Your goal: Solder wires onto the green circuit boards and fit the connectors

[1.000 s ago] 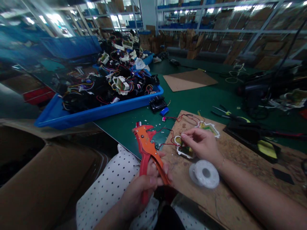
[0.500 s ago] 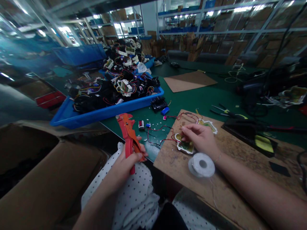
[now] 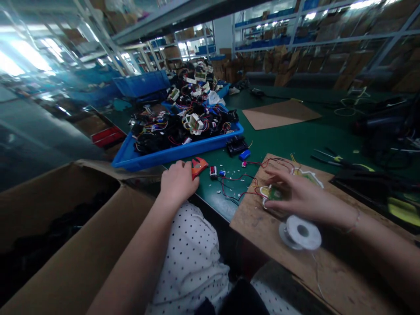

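Observation:
My left hand (image 3: 179,183) is wrapped over an orange-red wire stripper (image 3: 199,167), low by the table edge in front of the blue tray. The tool's head pokes out past my fingers; its handles are hidden under the hand. On the wooden board, my right hand (image 3: 292,194) is open, thumb and fingers spread around a circuit board in a white-rimmed housing (image 3: 263,191). Part of that housing is hidden beneath the palm. Thin red and black wires (image 3: 241,178) run from it to the left. Close below the right hand stands a spool of thin wire (image 3: 302,232).
A blue tray (image 3: 177,156) heaped with wired parts stands at the back left. A second white-rimmed housing (image 3: 308,176), pliers (image 3: 328,160) and a black holder with a yellow sponge (image 3: 405,210) lie rightward. An open cardboard box (image 3: 98,227) is at my left.
My left hand has carried the wire stripper forward and down to the table edge. My right hand has gone from a pinch to spread fingers over the housing. The view has turned left.

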`<action>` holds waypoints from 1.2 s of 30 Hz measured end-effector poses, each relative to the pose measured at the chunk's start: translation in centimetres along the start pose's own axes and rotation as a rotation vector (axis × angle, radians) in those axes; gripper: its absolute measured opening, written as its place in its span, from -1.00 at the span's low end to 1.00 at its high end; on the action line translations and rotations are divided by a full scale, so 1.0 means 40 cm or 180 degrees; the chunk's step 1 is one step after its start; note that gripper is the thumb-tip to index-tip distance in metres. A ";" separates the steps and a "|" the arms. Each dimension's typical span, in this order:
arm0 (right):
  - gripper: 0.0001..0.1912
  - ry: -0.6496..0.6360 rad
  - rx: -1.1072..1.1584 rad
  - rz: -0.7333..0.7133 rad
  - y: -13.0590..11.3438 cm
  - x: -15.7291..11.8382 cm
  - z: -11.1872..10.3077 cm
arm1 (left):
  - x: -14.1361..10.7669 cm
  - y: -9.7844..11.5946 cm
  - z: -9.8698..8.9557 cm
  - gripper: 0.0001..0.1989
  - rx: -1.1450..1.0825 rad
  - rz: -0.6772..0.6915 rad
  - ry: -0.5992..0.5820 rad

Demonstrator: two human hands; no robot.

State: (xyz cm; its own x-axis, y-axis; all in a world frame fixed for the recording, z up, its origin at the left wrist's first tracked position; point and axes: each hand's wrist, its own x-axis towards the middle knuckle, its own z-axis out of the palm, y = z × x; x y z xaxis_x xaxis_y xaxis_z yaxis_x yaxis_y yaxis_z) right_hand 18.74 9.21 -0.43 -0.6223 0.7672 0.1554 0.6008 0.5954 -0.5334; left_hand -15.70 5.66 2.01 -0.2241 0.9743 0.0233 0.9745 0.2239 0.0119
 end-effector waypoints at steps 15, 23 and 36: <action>-0.30 0.0361 -0.0518 -0.0085 -0.085 -0.005 -0.071 | -0.014 0.058 0.033 -0.80 -0.0538 0.1911 0.0116; -0.56 0.0310 -0.0535 -0.0236 -0.244 0.054 -0.075 | -0.011 0.050 0.017 -0.81 -0.0961 0.1803 0.0445; -0.68 0.0371 -0.0456 -0.0226 -0.188 0.062 -0.063 | -0.037 0.032 -0.016 -0.77 -0.2472 0.1609 -0.0567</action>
State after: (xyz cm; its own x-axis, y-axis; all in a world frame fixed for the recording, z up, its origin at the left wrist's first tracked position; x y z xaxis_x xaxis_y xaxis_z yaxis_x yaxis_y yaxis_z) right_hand 13.96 7.24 6.08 -0.6083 0.7396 0.2880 0.6280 0.6704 -0.3952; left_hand -14.15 4.49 2.63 0.2909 0.9551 0.0553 0.6645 -0.2433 0.7066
